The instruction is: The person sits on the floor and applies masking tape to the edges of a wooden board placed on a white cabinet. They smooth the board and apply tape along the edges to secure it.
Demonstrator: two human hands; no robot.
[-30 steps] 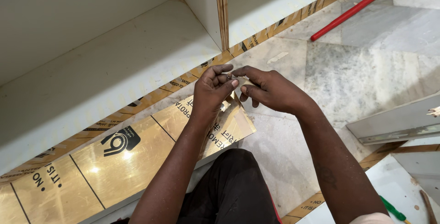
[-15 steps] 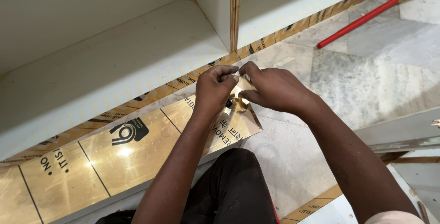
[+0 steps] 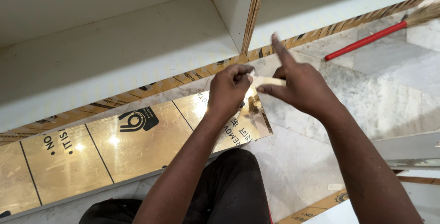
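My left hand (image 3: 229,88) pinched shut on a pale tape strip (image 3: 268,82), my right hand (image 3: 300,86) gripped its other end, forefinger raised, above the gold mirror-finish panel (image 3: 114,146), red-handled broom (image 3: 366,40) lay on the marble floor (image 3: 389,91).

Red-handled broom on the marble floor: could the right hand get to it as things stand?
Probably yes. The right hand is pinching a small pale strip with the left hand, but only bare marble floor lies between it and the red-handled broom.

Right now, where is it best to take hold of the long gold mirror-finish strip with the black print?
Probably the gold strip at its right end, from above: there the right hand and left hand pinch a loose pale film tab.
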